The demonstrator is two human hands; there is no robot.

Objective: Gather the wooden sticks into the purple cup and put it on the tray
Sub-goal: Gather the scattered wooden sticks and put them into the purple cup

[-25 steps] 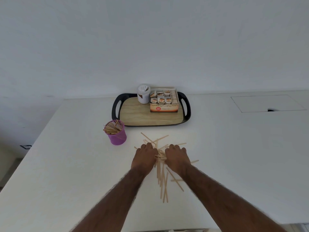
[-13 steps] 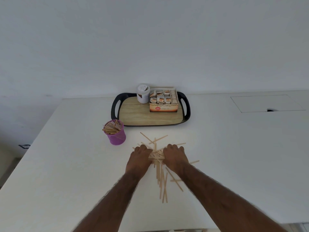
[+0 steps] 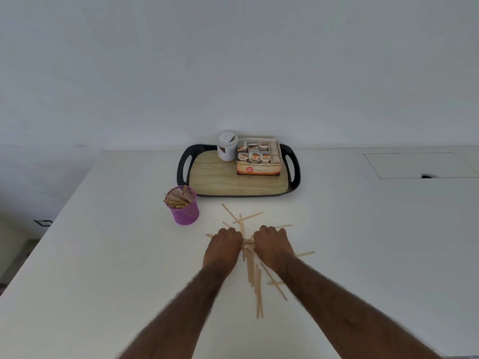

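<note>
White bench (image 3: pixel 103 255) under a plain pale wall; at its middle the fingers (image 3: pixel 229 231) of both hands are curled down, knuckles up, their tips hidden; the left hand (image 3: pixel 223 246) and right hand (image 3: pixel 272 246) sit close side by side and squeeze a bundle of wooden sticks (image 3: pixel 252 270) between them; each appears to grip that bundle, though the hold itself is hidden underneath. More sticks fan out on the bench beyond the knuckles, off to the right, and back between the forearms.

Left of the hands and a little farther off, the purple cup (image 3: pixel 184 212) stands upright on the bench, near the tray's front left corner but apart from it, already crammed with sticks. The tray (image 3: pixel 182 167) behind carries a white jar (image 3: pixel 227 146) and a tea box (image 3: pixel 259 161); its front half is bare wood.

By my reading the job is partway done; the loose pile still has to go into the cup, and the cup is not yet on the tray.

Against half a second ago, the left hand has drawn in toward the right and the gap has narrowed; cup and tray are unmoved.
</note>
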